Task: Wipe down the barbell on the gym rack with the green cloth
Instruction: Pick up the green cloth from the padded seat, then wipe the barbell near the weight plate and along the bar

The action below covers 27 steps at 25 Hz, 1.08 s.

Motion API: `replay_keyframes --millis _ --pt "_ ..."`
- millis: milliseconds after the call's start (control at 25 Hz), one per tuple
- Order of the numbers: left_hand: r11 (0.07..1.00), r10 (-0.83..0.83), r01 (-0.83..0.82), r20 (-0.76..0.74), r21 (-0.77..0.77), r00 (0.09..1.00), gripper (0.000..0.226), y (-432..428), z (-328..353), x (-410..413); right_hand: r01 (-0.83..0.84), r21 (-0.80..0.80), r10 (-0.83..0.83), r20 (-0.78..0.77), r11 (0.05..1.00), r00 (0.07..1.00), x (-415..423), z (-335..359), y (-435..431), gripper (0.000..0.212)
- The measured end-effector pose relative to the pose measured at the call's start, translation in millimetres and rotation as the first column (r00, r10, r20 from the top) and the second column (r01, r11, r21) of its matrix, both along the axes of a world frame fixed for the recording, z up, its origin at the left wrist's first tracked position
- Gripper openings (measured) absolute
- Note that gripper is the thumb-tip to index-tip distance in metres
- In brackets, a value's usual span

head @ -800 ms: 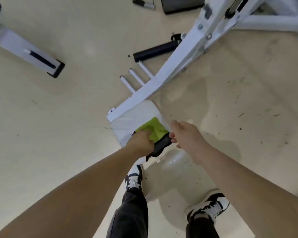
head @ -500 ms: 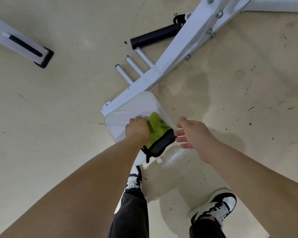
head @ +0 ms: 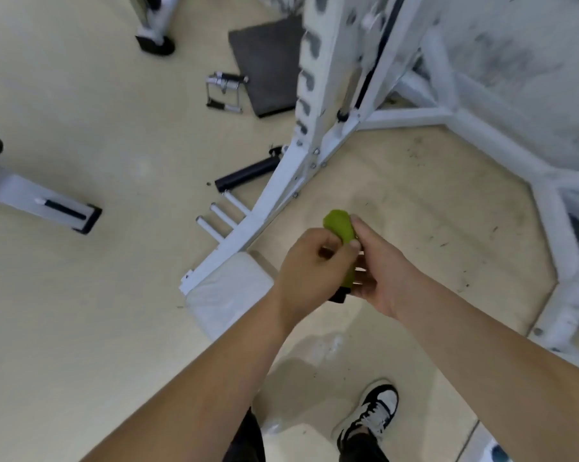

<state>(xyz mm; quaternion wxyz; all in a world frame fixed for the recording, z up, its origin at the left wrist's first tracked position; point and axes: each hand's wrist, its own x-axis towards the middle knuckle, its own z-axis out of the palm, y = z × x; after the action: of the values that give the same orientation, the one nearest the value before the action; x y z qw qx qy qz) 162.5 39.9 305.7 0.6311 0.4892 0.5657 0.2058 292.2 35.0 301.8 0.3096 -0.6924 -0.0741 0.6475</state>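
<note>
The green cloth (head: 341, 228) is bunched between both hands, raised above the floor in the middle of the view. My left hand (head: 311, 261) is closed around its left side. My right hand (head: 378, 271) holds its right side, fingers against the cloth. A small black piece (head: 339, 296) shows under the cloth, below the hands. The white gym rack (head: 318, 105) rises just beyond the hands, its upright blurred. No barbell is visible in this view.
A white pad (head: 228, 291) lies on the floor by the rack's foot. A black roller (head: 244, 176), three white pegs (head: 214, 218), a cable handle (head: 224, 91) and a dark mat (head: 268, 65) lie beyond. A bench leg (head: 48, 205) is at left. My shoes (head: 371, 415) stand below.
Both hands have lifted the green cloth off the white pad and brought it up and to the right. The view has tilted up, showing more of the rack.
</note>
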Motion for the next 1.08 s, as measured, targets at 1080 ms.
replay_keyframes --millis 1080 --pt "0.884 0.446 -0.468 0.335 -0.018 0.83 0.014 63.5 323.0 102.7 -0.339 0.372 0.248 0.271 0.864 0.93 142.8 344.1 61.9 0.022"
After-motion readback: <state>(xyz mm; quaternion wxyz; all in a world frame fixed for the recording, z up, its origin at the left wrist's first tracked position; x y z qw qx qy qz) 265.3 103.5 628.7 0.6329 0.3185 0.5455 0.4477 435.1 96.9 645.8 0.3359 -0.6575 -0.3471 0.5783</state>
